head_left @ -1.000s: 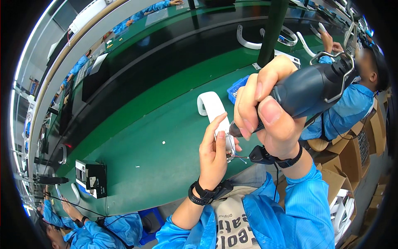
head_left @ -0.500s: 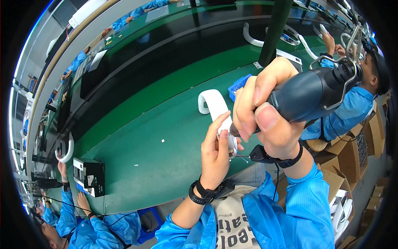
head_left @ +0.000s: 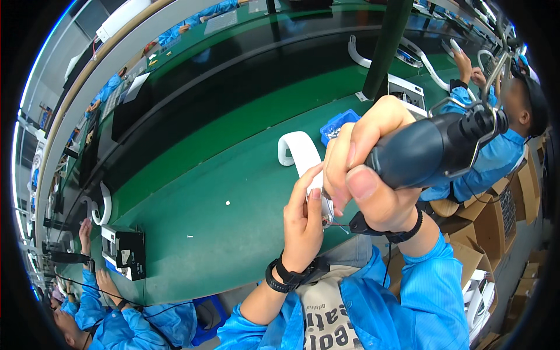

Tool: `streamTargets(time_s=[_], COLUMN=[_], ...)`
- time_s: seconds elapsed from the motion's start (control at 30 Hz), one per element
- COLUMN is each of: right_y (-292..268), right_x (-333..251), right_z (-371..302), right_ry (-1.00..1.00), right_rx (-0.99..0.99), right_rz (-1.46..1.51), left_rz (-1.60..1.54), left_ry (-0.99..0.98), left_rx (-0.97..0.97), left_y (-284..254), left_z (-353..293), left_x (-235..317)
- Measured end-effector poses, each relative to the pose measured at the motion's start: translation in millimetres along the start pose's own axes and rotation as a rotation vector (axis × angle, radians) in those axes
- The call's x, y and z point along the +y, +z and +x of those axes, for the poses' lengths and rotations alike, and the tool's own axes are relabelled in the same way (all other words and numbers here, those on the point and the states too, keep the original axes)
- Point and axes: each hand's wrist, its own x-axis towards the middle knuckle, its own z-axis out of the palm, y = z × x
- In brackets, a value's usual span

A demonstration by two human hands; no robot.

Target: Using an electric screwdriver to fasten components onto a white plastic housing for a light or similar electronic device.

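A white curved plastic part [head_left: 300, 153] with a hooked far end lies toward me on the green bench. My left hand [head_left: 301, 224] grips its near end, thumb and fingers pressed along the side. Thin wires [head_left: 338, 224] come out at that near end. In my right hand [head_left: 373, 175] is a dark electric screwdriver [head_left: 411, 150], fingers wrapped round its body, its rear hung on a metal wire bail [head_left: 481, 140]. The screwdriver points down toward the part's near end; its tip is hidden behind my fingers.
A blue bin [head_left: 345, 116] of small pieces stands just beyond my right hand, near a dark green post [head_left: 385, 52]. A black-and-white box [head_left: 131, 254] sits at left. Co-workers in blue sit on both sides. Open cardboard boxes [head_left: 469, 256] stand at lower right.
My right hand and the screwdriver have shifted slightly left, showing more of the blue bin. My left hand keeps its hold on the white part. The left co-worker's white part has moved.
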Motion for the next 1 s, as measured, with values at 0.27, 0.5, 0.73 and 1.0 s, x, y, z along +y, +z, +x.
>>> streamTargets(time_s=[0.27,0.5,0.73,1.0], right_y=[0.2,-1.5,-63.7,-183.2], right_x=[-0.9,-2.1,-6.6,43.4], right_z=[5.4,-0.4,-14.5,-28.1], right_ry=[0.033,0.007,-0.071,0.006], right_rx=[-0.058,-0.028,0.198,0.605], right_rz=[-0.029,-0.032,0.281,-0.241], left_rz=[-0.020,-0.037,-0.160,-0.253], left_ry=[0.034,-0.018,-0.138,-0.105], left_rx=[0.062,0.032,0.018,0.043], left_y=[6.8,8.9,2.9,-4.3], left_z=[-2.3,-6.0,-8.1,-9.2], left_x=[-10.2,-12.5,-1.2,-7.9])
